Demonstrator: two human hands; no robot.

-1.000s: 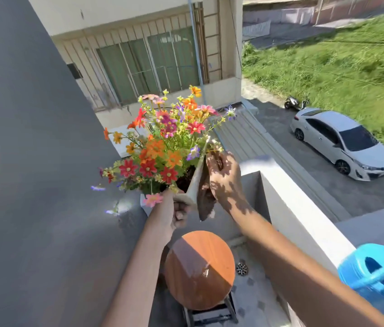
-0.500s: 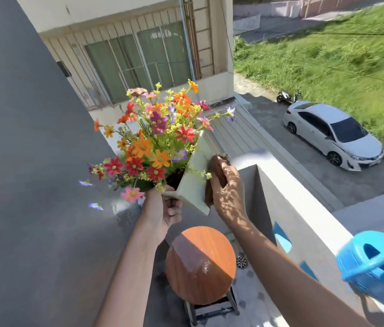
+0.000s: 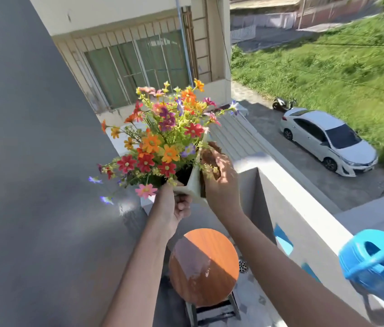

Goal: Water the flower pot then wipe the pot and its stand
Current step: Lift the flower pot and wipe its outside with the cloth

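- The left hand (image 3: 174, 208) is closed in a fist around the near corner of the flower pot (image 3: 192, 185), by which the pot is held up in the air, tilted, above the stand (image 3: 204, 267).
- The right hand (image 3: 221, 180) is spread flat against the pot's right side, and a brown cloth (image 3: 209, 154) is pressed to the pot wall under its fingers.
- The pale, angular pot is filled with dark soil and a dense bunch of flowers (image 3: 162, 138) in red, orange, pink and purple; the pot's far side is hidden by the blooms.
- The stand's round wooden top is seen directly below the hands, bare, with a wet sheen across the part in shadow.
- A floor drain (image 3: 243, 266) is seen just beside the stand.
- A blue watering can (image 3: 374, 260) is set on the balcony wall (image 3: 304, 199) at the right, well apart from the pot.
- A white car (image 3: 327, 140) is parked on the street below.
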